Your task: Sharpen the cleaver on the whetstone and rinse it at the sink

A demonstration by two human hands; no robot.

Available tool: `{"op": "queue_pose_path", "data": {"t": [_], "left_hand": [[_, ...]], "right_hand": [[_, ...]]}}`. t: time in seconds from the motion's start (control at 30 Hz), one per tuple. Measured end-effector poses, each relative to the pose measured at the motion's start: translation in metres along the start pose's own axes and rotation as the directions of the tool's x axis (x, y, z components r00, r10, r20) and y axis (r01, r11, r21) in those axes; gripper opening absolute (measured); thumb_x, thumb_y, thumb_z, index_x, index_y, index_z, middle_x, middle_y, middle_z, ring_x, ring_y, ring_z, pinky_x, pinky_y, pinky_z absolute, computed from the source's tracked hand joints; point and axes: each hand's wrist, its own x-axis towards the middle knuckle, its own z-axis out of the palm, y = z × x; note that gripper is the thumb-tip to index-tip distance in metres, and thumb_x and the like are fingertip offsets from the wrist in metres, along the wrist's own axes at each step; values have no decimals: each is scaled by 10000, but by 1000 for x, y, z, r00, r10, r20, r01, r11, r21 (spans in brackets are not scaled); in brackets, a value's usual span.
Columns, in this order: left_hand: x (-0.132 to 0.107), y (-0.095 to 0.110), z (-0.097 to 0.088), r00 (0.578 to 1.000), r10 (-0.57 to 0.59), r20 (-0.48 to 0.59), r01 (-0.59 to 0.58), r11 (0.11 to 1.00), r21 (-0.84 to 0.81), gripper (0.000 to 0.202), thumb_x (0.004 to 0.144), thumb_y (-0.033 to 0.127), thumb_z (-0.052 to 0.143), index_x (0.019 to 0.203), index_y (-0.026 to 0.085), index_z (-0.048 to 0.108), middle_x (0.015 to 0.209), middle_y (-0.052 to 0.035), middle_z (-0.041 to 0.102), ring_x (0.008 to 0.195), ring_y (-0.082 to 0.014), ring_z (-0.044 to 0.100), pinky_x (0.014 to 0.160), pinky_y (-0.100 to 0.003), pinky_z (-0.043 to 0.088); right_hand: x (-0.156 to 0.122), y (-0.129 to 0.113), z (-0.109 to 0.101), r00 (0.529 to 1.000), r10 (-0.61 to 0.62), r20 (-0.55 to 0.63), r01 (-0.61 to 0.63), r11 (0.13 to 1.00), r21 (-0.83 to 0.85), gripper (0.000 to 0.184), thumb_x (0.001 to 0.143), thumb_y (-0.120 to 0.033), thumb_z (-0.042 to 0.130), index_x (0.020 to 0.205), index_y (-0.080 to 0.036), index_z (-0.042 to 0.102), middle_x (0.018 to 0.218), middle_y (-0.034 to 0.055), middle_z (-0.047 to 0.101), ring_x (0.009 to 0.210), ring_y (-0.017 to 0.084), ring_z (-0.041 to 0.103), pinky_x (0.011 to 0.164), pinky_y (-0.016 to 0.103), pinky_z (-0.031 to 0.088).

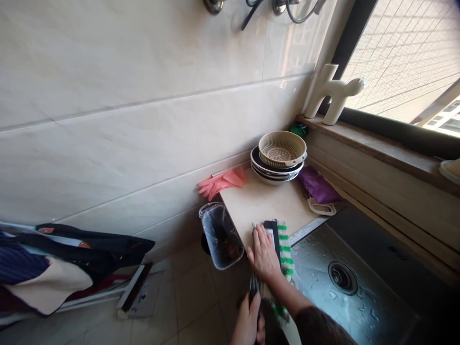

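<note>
The pale tiled wall (143,120) fills most of the view; the wet steel sink (359,297) lies low on the right; a small light counter (258,201) sits between them. At the back of the counter is a stack of plates (276,176) with a tan basket (282,148) on top. Pink gloves (223,182) lie at the left back edge; a purple cloth (318,184) lies at the right edge. A clear bin (219,235) hangs just beside the counter on the left.

At the front edge a green striped cloth (285,249) lies under a black block (271,230). A knife (253,286) lies along the left side of the block; its long way runs from the person up toward the wall; most of the blade is hidden.

The right hand (264,256) lies flat, fingers close together, pressing down on the block and the blade. The left hand (247,321) is lower and nearer the person; it is wrapped around the dark handle. So the blade points away from the left hand and goes under the right one.

There is no writing that can be read.
</note>
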Motion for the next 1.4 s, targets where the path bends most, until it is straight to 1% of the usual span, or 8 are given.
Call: {"op": "queue_pose_path", "data": {"t": [0.1, 0.33, 0.53, 0.77, 0.97, 1.17, 1.33, 1.4], "left_hand": [[3, 1, -1, 1000, 1, -21, -1, 1000, 3, 912, 555, 932, 524, 1108, 207, 489, 420, 128, 379, 323, -79, 302, 334, -202, 293], [23, 62, 8, 997, 72, 0, -72, 997, -23, 923, 544, 908, 558, 1146, 221, 430, 466, 143, 379, 335, -69, 289, 317, -196, 323], [19, 48, 8, 997, 76, -7, -76, 997, 22, 905, 579, 914, 522, 1128, 200, 435, 455, 139, 381, 334, -72, 300, 316, -203, 344], [4, 18, 8, 996, 53, -76, -51, 998, 30, 975, 582, 943, 472, 1204, 194, 430, 450, 135, 378, 318, -83, 311, 316, -207, 335], [5, 29, 9, 986, 135, -101, -133, 991, 30, 906, 589, 924, 498, 1125, 194, 470, 460, 133, 371, 327, -73, 307, 334, -204, 340], [1, 1, 7, 989, 36, -144, -33, 999, 23, 975, 580, 940, 473, 1189, 179, 472, 406, 131, 357, 304, -87, 313, 331, -198, 265], [7, 17, 10, 982, 141, -124, -142, 990, -3, 867, 615, 899, 515, 1123, 197, 476, 478, 125, 390, 339, -72, 323, 348, -197, 315], [3, 9, 8, 985, 123, -121, -122, 992, 12, 872, 619, 899, 512, 1131, 193, 480, 472, 120, 395, 334, -81, 338, 346, -202, 311]], "right_hand": [[1, 0, 3, 1000, 7, 7, -7, 1000, 4, 580, 918, -274, 453, 1425, 9, 431, 1541, 229, 372, 1460, 330, 274, 1182, 478, 252], [62, 17, -9, 993, 22, 118, -26, 999, 32, 626, 901, -318, 491, 1424, 21, 427, 1556, 230, 344, 1456, 334, 281, 1181, 448, 243], [41, 14, -5, 995, 76, 71, -75, 997, -14, 599, 950, -321, 422, 1461, -10, 393, 1579, 215, 299, 1471, 317, 248, 1184, 468, 220], [9, 0, -2, 1000, -4, 9, 4, 1000, 9, 569, 947, -301, 451, 1441, -20, 424, 1559, 203, 353, 1460, 297, 283, 1179, 449, 261], [21, 1, -6, 1000, 4, 30, -5, 999, 46, 501, 956, -277, 420, 1378, -18, 498, 1506, 214, 436, 1420, 302, 361, 1159, 456, 306], [-2, -4, -2, 998, -52, -42, 53, 998, 35, 509, 950, -269, 434, 1397, -30, 476, 1516, 207, 425, 1441, 292, 321, 1160, 460, 308], [18, -1, -5, 1000, -28, 13, 27, 998, 50, 477, 951, -258, 420, 1365, -41, 514, 1479, 205, 476, 1403, 290, 393, 1151, 465, 327], [9, -3, -5, 999, -41, -7, 41, 998, 44, 481, 952, -254, 419, 1374, -41, 505, 1488, 208, 463, 1418, 290, 369, 1146, 470, 336]]}}
